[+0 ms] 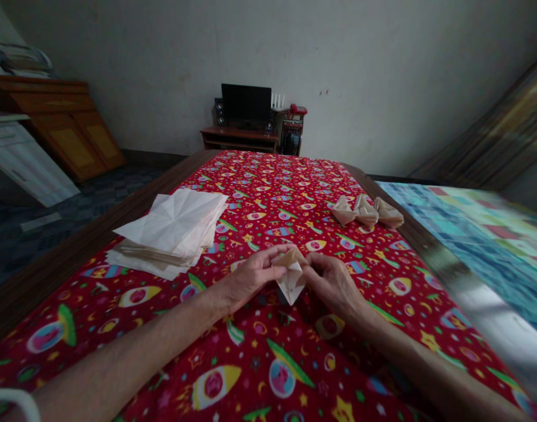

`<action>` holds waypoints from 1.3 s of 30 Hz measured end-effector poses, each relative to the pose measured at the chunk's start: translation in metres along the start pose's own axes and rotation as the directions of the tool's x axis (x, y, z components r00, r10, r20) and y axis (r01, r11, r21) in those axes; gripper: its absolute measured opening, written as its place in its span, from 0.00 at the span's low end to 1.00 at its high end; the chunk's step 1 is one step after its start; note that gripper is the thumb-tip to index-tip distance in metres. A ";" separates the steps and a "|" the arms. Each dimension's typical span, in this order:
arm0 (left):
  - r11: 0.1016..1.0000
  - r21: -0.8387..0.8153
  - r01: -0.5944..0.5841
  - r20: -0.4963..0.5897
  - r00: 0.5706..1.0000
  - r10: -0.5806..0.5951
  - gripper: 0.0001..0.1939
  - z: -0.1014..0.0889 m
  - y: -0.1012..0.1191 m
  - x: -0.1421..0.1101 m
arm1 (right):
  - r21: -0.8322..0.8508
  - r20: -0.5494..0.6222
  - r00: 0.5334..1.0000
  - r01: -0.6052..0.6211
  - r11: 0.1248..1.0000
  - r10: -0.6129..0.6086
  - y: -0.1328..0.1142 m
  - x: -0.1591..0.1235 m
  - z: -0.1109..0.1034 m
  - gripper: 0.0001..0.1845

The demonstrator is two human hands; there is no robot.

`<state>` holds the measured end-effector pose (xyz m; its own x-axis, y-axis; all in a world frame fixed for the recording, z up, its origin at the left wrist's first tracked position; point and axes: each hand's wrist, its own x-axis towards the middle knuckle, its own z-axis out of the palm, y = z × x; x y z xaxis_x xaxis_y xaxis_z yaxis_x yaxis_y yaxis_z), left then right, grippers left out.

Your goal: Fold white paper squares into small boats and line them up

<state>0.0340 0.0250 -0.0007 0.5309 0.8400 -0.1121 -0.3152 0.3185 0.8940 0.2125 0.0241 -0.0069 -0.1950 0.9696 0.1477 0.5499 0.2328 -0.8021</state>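
Observation:
Between my two hands is a small folded paper piece [291,285], pale and diamond-shaped with its point toward me. My left hand [258,269] pinches its left side, thumb on the front face. On the right edge, my right hand [332,280] has its fingers closed around the paper. A stack of creased paper sheets [175,220] lies to the left, its top sheet marked with folds radiating from the middle. Over to the right stand three bundles of folded paper [365,212] in a row. The fingertips behind the paper are partly hidden.
A red cloth with cartoon rockets [259,375] covers the long table. Past its far end, a monitor [246,102] and speakers stand on a low desk [239,138]. Wooden cabinets [81,129] are at the left; a bed with a patterned cover [470,252] adjoins the right side.

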 end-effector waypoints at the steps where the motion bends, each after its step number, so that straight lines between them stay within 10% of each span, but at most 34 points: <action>1: 1.000 0.010 -0.003 -0.007 1.000 0.003 0.25 0.000 0.000 0.000 | -0.008 -0.007 1.000 0.007 1.000 -0.008 0.001 -0.001 0.000 0.10; 6: 0.997 0.076 -0.026 -0.076 0.997 0.032 0.19 0.002 -0.001 0.001 | -0.196 -0.238 0.933 0.225 0.954 -0.269 0.000 -0.008 -0.003 0.05; 11: 0.993 0.105 -0.052 -0.106 0.992 0.063 0.25 0.001 -0.001 0.002 | -0.273 -0.125 0.808 0.530 0.803 -0.575 -0.003 -0.012 -0.006 0.12; 20: 0.938 0.342 -0.058 -0.088 0.992 0.093 0.26 -0.003 -0.004 0.001 | -0.103 -0.094 0.897 0.422 0.901 -0.431 0.003 -0.010 -0.003 0.12; 26: 0.787 0.602 -0.134 -0.091 0.968 0.234 0.26 -0.002 -0.006 0.002 | -0.244 0.013 0.872 0.477 0.844 -0.489 0.006 -0.008 -0.006 0.12; 39: 0.968 0.236 -0.091 -0.150 0.980 0.129 0.28 -0.004 -0.007 0.001 | -0.114 -0.056 0.921 0.377 0.919 -0.385 0.003 -0.002 -0.024 0.09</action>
<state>0.0332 0.0255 -0.0088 0.3614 0.9305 -0.0600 -0.1677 0.1281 0.9775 0.2343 0.0244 0.0045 -0.3457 0.8080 0.4771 0.5248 0.5880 -0.6155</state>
